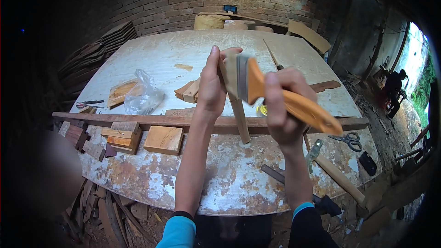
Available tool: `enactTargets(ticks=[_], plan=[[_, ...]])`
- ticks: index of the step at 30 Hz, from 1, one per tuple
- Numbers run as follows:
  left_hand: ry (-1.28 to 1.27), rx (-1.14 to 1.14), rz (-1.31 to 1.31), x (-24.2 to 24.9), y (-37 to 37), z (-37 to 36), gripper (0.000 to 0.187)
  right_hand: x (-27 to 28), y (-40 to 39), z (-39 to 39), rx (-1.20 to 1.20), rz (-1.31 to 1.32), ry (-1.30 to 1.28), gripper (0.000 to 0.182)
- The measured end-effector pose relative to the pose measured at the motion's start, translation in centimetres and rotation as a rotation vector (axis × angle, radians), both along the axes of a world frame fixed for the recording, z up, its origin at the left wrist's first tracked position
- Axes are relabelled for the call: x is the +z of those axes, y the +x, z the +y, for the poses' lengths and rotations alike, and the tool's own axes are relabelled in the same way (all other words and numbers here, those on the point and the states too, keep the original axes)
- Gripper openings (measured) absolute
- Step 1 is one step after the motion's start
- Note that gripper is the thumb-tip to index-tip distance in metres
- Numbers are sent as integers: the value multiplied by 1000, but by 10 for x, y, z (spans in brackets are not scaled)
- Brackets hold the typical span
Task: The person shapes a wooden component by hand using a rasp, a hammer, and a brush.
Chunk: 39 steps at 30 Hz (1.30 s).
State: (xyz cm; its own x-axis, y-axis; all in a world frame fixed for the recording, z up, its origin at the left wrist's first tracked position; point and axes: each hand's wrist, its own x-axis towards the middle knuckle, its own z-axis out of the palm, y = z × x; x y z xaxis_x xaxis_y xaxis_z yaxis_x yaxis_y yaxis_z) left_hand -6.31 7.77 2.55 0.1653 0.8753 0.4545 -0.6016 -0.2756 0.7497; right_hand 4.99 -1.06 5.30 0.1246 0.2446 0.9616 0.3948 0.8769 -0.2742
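My right hand [287, 96] is closed around the orange handle of a wide brush [294, 103]. The brush's metal band and pale bristles lie against the upper part of a wooden piece [239, 121], slightly blurred. My left hand [213, 85] holds that piece from the left side, thumb pointing up. The piece slants down to the worktable [225, 174], its lower end close to the stained surface. Behind my left wrist are small wooden pieces [188, 93].
A long wooden strip [115, 119] crosses the table. At left are wooden blocks [164, 140], a plastic bag [143, 96] and pliers [89, 104]. To the right lie a hammer [337, 174], scissors [350, 141] and a black object [367, 163]. A person [393, 89] is far right.
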Motion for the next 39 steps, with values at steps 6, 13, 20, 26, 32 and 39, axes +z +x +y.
enactTargets(ticks=[6,13,20,26,32,39], plan=[[-134,83,-38,-8,-11,10,50,-1,4,0,82,-313,-326,19],[-117,133,170,-8,-11,5,55,-3,2,1,-149,-571,-171,15],[79,145,204,-2,-14,1,58,-2,7,-1,-32,-784,-342,17],[216,57,328,6,-13,-11,35,-3,13,5,14,-662,-258,16],[313,12,516,9,-7,-23,30,13,12,-4,106,-762,-466,22],[367,238,636,10,-37,-25,35,13,1,9,160,-707,-661,24]])
